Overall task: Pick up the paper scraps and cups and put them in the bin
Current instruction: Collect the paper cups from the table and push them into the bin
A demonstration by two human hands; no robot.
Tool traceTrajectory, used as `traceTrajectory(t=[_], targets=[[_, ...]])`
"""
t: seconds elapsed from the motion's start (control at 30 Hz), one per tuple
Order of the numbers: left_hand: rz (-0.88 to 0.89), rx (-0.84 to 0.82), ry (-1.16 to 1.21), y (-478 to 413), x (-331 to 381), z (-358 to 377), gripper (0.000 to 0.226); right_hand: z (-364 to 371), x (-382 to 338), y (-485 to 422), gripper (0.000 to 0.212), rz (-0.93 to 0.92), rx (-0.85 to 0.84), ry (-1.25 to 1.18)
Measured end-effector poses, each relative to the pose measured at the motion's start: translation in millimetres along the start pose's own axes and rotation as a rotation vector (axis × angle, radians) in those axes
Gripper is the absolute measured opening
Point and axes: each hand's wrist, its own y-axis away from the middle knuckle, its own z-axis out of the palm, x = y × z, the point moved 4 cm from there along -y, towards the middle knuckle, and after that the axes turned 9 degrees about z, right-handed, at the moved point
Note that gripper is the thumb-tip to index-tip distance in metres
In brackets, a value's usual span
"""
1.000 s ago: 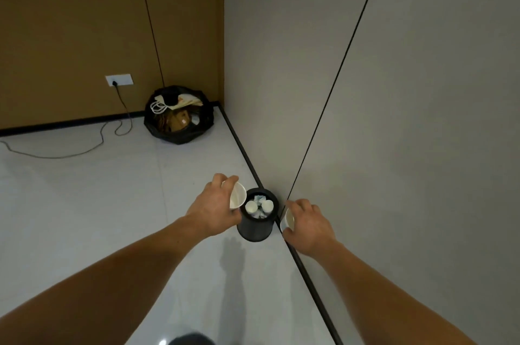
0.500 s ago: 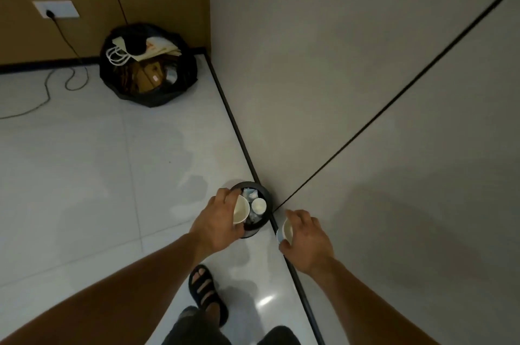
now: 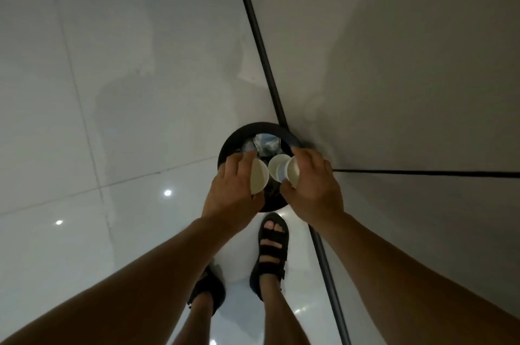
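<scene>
1. Nearest us, our sandals (image 3: 271, 249) stand on the tile floor (image 3: 84, 119), toes just short of the bin (image 3: 253, 128).
2. The left hand (image 3: 233, 192) has its fingers curled round the left cup (image 3: 259, 180), grasping it by the side. The cup is tipped over, its long axis roughly level and its mouth facing right.
3. The right hand (image 3: 312, 190) grasps the right cup (image 3: 292, 174) the same way, mouth facing left, so the two mouths face each other.
4. The relation that matters: the bin's opening lies straight below both grips. Both cups hang over its near half, and neither hand is nearer. We judge that letting go is enough, with no reach needed.
5. Inside the bin, a third cup (image 3: 277, 166) shows its mouth between the two held cups. Crumpled paper scraps (image 3: 266, 143) lie at the far side.
6. Farthest from us, the bin stands against the dark baseboard (image 3: 261, 49) of the wall (image 3: 394, 63).
</scene>
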Motion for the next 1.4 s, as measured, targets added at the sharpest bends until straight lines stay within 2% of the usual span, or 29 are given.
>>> traceTrajectory(t=[0.13, 0.23, 0.53, 0.83, 1.17, 1.4], targets=[[0.023, 0.021, -0.126, -19, -27, 55, 0.078, 50, 20, -29, 0.070, -0.075, 0.028, -0.035], [0.028, 0.019, -0.191, -27, -41, 74, 0.076, 71, 26, -44, 0.071, -0.111, 0.016, 0.029], [0.066, -0.069, -0.487, -45, -70, 90, 0.082, 97, 35, -61, 0.070, -0.276, 0.014, 0.265], [0.128, -0.066, -0.595, -52, -91, 110, 0.096, 139, 57, -65, 0.081, -0.281, 0.097, 0.440], [0.083, -0.137, -0.524, -38, -78, 82, 0.097, 97, 37, -48, 0.088, -0.268, 0.080, 0.347], [-0.075, -0.164, -0.488, -8, -77, -6, 0.101, 35, -20, -13, 0.084, -0.276, 0.056, 0.305]])
